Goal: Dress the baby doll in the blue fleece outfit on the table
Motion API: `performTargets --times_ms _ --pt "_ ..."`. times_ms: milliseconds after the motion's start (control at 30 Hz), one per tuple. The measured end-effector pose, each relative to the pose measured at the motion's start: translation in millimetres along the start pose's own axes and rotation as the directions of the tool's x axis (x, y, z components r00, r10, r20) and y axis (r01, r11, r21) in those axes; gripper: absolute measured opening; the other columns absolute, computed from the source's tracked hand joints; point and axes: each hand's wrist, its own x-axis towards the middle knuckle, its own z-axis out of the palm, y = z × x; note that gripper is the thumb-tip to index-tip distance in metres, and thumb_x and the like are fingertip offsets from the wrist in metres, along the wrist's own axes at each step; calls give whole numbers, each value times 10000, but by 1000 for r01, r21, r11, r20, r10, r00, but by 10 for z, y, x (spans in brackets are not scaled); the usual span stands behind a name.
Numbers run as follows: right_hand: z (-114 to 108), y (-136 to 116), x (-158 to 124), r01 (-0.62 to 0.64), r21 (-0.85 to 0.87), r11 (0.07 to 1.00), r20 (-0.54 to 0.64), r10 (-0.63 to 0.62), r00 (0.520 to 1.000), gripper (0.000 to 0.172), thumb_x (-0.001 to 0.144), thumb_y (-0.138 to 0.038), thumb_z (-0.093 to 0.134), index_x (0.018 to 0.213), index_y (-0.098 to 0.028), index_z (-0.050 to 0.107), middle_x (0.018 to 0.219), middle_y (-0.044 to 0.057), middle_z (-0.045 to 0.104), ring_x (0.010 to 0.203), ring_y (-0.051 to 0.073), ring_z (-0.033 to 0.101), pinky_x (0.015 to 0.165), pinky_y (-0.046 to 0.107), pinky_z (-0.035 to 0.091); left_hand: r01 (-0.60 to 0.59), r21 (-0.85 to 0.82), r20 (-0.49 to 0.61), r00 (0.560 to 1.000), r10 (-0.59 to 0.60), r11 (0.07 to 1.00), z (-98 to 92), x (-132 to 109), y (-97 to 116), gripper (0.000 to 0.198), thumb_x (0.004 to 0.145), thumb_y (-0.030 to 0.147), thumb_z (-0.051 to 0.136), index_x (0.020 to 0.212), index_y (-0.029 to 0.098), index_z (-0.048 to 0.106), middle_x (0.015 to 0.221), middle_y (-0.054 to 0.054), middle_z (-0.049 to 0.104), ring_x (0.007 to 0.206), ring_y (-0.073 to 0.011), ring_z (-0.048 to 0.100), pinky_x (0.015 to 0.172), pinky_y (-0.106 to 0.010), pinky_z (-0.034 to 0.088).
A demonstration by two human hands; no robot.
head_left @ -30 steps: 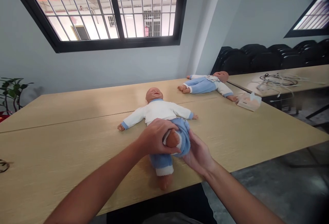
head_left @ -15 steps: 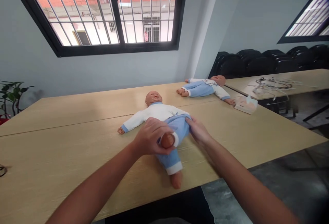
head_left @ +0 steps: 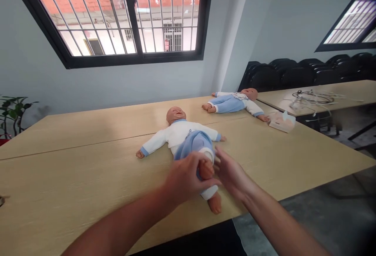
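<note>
A baby doll [head_left: 188, 132] in a white top and light blue trousers lies on its back on the wooden table, its head away from me. My left hand [head_left: 188, 173] is wrapped round the doll's lifted lower leg, with the bare foot [head_left: 206, 169] showing past the fingers. The other foot [head_left: 215, 203] rests near the table's front edge. Just right of the raised leg is my right hand [head_left: 233, 173], fingers stretched out beside the white trouser cuff [head_left: 208, 153]. Whether those fingertips touch the cuff I cannot tell.
A second, similarly dressed doll [head_left: 227, 102] lies at the back right of the table [head_left: 73, 177]. Beside its hand stands a tissue box [head_left: 281, 123]. Tangled cables [head_left: 314, 97] lie on another table, in front of stacked black chairs [head_left: 293, 74]. A plant [head_left: 14, 109] stands far left.
My left hand has moved right with the raised leg. My right hand has come away from the trouser waist and down beside the cuff. The doll's far-right hand now shows.
</note>
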Motion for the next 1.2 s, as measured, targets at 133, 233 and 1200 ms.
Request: performTargets --times_ms 133,233,1200 --pt "-85 -72 -610 -261 184 948 71 252 965 425 881 -589 689 1178 -289 647 872 32 703 755 219 660 760 368 570 -169 -157 258 944 205 973 162 -52 90 543 796 610 787 1190 293 589 1087 -58 712 938 -255 697 829 -408 596" --pt "-234 -111 -658 -281 130 951 91 271 958 512 807 -421 823 1261 -296 621 759 -33 648 577 121 548 738 315 548 -301 -164 236 913 334 939 145 -18 8 272 918 466 691 1124 299 628 1053 -50 731 995 -249 685 912 -410 565" --pt "-1035 -146 -570 4 -520 854 267 158 951 694 914 -492 669 1548 -274 490 1325 118 682 1306 376 577 1163 542 400 422 -450 327 898 -294 787 -507 396 -1005 548 810 537 772 1186 166 630 1150 -68 691 1043 -244 627 901 -345 498"
